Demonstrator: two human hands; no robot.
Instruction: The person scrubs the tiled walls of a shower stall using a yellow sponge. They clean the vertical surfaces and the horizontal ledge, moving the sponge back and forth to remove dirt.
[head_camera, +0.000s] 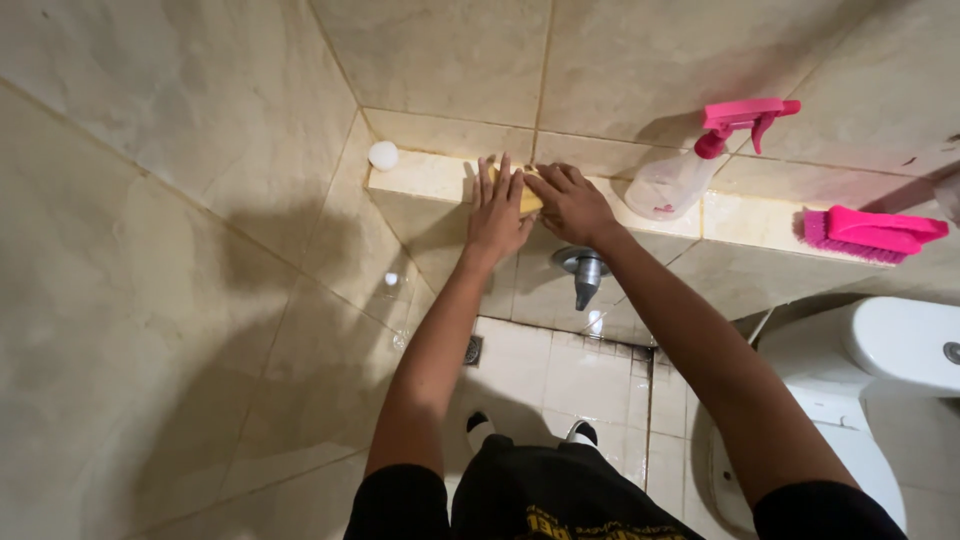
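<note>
Right hand (568, 203) pinches yellow sponge (529, 199) on tiled ledge (425, 178) near its left corner, left hand (498, 212) spread flat beside; I'd keep strokes along the front edge.

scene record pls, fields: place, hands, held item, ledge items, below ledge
place: tiled bathroom corner, low ledge along the wall
left hand: flat on the ledge, fingers spread, beside the sponge
right hand: pressing a yellow sponge on the ledge
ledge items: white ball at the corner end, spray bottle with pink trigger, pink brush
below ledge: metal tap, floor drain
right side: white toilet
</note>
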